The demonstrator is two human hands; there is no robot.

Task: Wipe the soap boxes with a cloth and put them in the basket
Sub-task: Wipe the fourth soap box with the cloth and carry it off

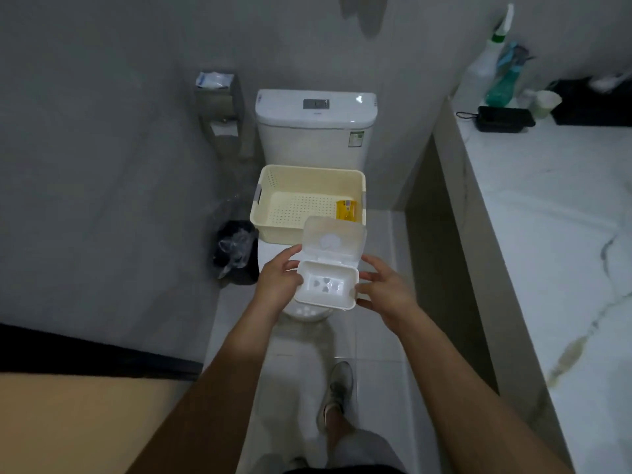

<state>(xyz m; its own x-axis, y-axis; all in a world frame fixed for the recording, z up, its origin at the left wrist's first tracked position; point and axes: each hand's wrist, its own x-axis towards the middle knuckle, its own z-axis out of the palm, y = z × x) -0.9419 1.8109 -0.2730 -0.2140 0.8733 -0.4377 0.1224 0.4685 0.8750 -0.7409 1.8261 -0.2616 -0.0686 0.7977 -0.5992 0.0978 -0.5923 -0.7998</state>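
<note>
Both hands at one open white soap box, held in the air in front of the basket.

Left hand: forearm reaching forward, fingers curled round the box's left side, thumb up against the hinge corner. Right hand: forearm angled in from the right, fingers loosely spread, tips touching the box's right edge; firm grip or only contact, cannot tell. Lid tilted up past the fingertips, hiding part of the basket's near rim. Count: one soap box in hand, one cream perforated basket on the closed toilet beyond the fingers, one yellow packet in the basket's right corner. One black-lined bin left of the left fingers. Cloth not seen.
</note>
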